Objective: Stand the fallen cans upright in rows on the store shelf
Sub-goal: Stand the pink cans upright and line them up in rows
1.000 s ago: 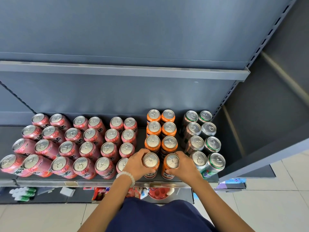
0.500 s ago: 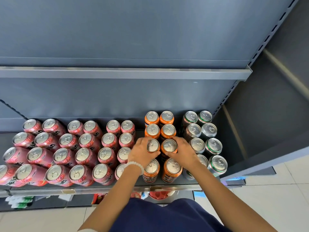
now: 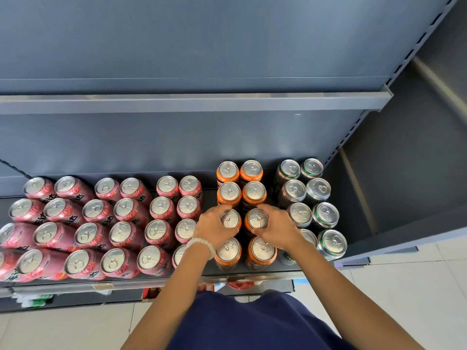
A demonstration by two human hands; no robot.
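Nearest, two orange cans (image 3: 261, 251) stand at the shelf (image 3: 177, 281) front edge. Just behind them, the left hand (image 3: 214, 227) curls its grip around a third-row orange can (image 3: 230, 219), and the right hand (image 3: 278, 227) grips its neighbour (image 3: 257, 218). Pink cans (image 3: 121, 233) fill upright rows to the left, dark cans (image 3: 326, 214) to the right. Farther back, two more orange pairs stand against the back panel.

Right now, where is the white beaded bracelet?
In the head view, the white beaded bracelet circles the left wrist, just below the left hand, over the shelf's front row between the pink cans and orange cans.
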